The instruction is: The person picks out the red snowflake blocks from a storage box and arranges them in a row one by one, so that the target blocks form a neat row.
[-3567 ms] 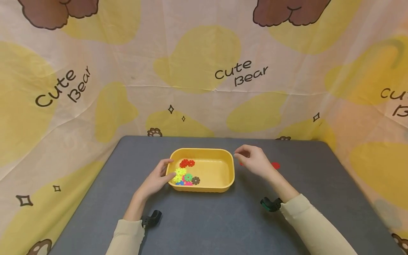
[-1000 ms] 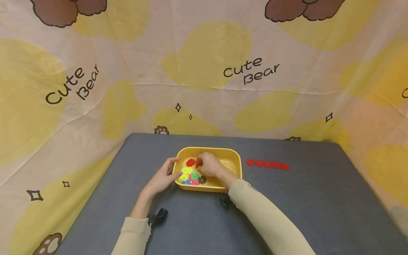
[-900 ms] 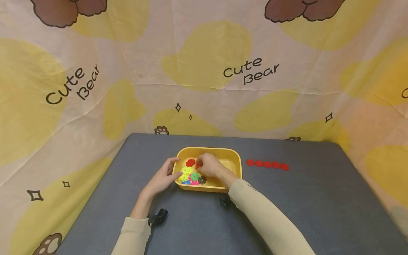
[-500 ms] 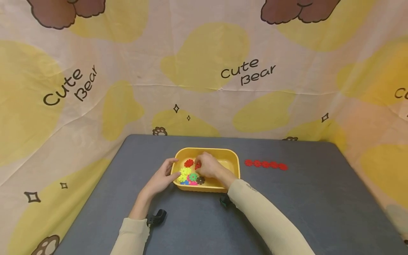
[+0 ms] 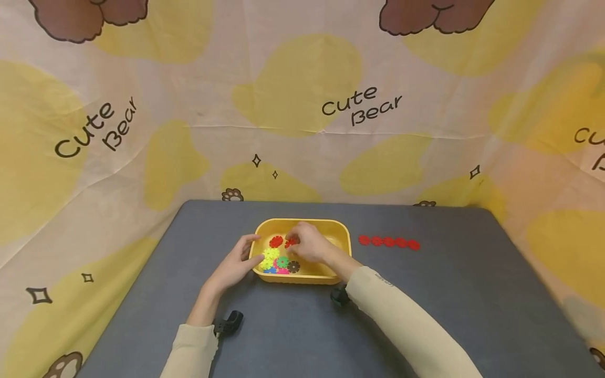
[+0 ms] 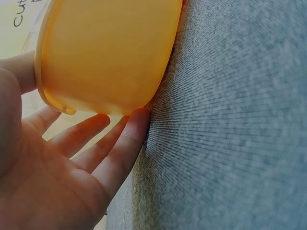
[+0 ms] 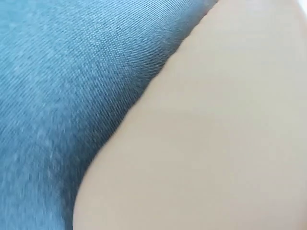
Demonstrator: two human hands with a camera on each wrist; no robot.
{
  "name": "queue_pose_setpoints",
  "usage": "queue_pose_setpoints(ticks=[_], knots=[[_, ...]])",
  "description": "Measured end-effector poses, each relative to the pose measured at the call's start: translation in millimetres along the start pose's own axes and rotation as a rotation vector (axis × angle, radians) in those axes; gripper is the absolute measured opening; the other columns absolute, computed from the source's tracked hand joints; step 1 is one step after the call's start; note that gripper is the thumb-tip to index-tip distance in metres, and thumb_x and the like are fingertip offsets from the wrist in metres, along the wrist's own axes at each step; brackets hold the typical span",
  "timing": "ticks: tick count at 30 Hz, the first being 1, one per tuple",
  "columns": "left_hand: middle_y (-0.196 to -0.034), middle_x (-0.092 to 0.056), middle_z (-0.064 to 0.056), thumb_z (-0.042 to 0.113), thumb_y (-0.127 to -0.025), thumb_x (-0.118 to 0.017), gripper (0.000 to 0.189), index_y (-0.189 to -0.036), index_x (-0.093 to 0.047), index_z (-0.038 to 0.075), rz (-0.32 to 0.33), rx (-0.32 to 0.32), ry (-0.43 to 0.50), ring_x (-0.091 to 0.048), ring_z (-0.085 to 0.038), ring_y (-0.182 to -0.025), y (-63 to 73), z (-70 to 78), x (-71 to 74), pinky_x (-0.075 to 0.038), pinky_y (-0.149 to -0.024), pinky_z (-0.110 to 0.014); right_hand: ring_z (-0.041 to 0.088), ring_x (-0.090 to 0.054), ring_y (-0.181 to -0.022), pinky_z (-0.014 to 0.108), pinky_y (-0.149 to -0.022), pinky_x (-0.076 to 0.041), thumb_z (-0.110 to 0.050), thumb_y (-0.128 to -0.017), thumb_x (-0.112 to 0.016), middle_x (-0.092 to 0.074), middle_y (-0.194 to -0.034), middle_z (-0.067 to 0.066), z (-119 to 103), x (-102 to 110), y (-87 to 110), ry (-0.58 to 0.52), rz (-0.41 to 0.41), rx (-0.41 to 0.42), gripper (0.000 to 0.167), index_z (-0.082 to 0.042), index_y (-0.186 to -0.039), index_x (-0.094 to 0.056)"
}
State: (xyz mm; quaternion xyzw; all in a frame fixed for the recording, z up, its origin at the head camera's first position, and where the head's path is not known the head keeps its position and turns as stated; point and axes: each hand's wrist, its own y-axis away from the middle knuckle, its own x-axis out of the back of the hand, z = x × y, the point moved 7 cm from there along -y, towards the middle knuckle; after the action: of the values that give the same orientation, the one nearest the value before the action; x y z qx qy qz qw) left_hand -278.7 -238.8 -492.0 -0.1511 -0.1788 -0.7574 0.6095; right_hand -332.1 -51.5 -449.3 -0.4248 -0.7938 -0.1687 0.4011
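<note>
A shallow yellow plastic bin point(image 5: 326, 278) stands on the table. My left hand point(image 5: 233, 265) holds its left end, thumb over the rim; in the left wrist view the fingers point(image 6: 120, 153) lie against the outer wall. My right hand point(image 5: 309, 244) reaches into the bin and pinches a red notched snowflake disc point(image 5: 290, 243). Left of that lies another red snowflake disc point(image 5: 276, 241). Yellow discs point(image 5: 270, 254), a green disc point(image 5: 282, 262), a brown disc point(image 5: 293, 266) and some pink and blue ones cluster near the front left. The right wrist view shows only sleeve point(image 7: 192, 134) and cloth.
Right of the bin, several red discs point(image 5: 388, 242) lie in a straight row. The table point(image 5: 283, 325) has a dark grey cloth surface. A printed curtain point(image 5: 293, 105) hangs behind and at both sides.
My right hand moved from the red row on the right into the bin and now pinches a red disc there. The left hand stays on the bin's left end.
</note>
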Motion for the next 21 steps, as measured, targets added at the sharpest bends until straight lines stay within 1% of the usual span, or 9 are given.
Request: queue_pose_setpoints(ticks=[5, 11, 14, 18, 21], knots=[[-0.163, -0.026, -0.023, 0.025, -0.101, -0.065, 0.058, -0.15, -0.035, 0.014, 0.005, 0.003, -0.002, -0.024, -0.045, -0.15, -0.2, -0.2, -0.1, -0.026, -0.118, -0.059, 0.015, -0.058, -0.086, 0.031, -0.08, -0.051, -0.009, -0.086, -0.082, -0.063, -0.095, 0.005, -7, 14, 13.4, -0.057, 0.012, 0.015, 0.022, -0.002, -0.106, -0.075], [-0.162, -0.027, -0.024, 0.024, -0.1, -0.066, 0.059, -0.149, -0.035, 0.013, 0.011, 0.001, -0.008, -0.026, -0.045, -0.149, -0.1, -1.1, 0.8, -0.027, -0.117, -0.058, 0.008, -0.064, -0.073, 0.028, -0.075, -0.053, -0.005, -0.085, -0.081, -0.063, -0.097, 0.005, -7, 32, 35.6, -0.153, 0.022, 0.03, 0.021, -0.002, -0.104, -0.073], [-0.161, -0.028, -0.024, 0.026, -0.1, -0.066, 0.059, -0.149, -0.035, 0.012, 0.01, -0.003, -0.003, -0.025, -0.044, -0.149, 0.1, -1.4, 1.3, -0.027, -0.117, -0.058, 0.007, -0.065, -0.071, 0.029, -0.072, -0.054, -0.005, -0.085, -0.082, -0.062, -0.096, 0.004, -2, 42, 48.2, -0.177, 0.026, 0.023, 0.021, -0.003, -0.104, -0.072], [-0.162, -0.027, -0.023, 0.028, -0.1, -0.066, 0.06, -0.149, -0.035, 0.012, 0.003, -0.01, 0.005, -0.023, -0.044, -0.15, 0.2, -1.3, 1.2, -0.026, -0.118, -0.058, 0.008, -0.065, -0.072, 0.03, -0.068, -0.054, -0.007, -0.085, -0.082, -0.061, -0.096, 0.001, 11, 57, 64.6, -0.174, 0.051, 0.009, 0.022, -0.006, -0.106, -0.074], [-0.162, -0.026, -0.023, 0.028, -0.1, -0.066, 0.061, -0.15, -0.035, 0.012, 0.0, -0.014, 0.008, -0.023, -0.044, -0.15, 0.0, -0.9, 0.7, -0.025, -0.118, -0.058, 0.009, -0.066, -0.073, 0.03, -0.067, -0.054, -0.007, -0.086, -0.082, -0.059, -0.097, 0.003, 20, 72, 76.7, -0.17, 0.071, 0.009, 0.025, -0.004, -0.109, -0.074]])
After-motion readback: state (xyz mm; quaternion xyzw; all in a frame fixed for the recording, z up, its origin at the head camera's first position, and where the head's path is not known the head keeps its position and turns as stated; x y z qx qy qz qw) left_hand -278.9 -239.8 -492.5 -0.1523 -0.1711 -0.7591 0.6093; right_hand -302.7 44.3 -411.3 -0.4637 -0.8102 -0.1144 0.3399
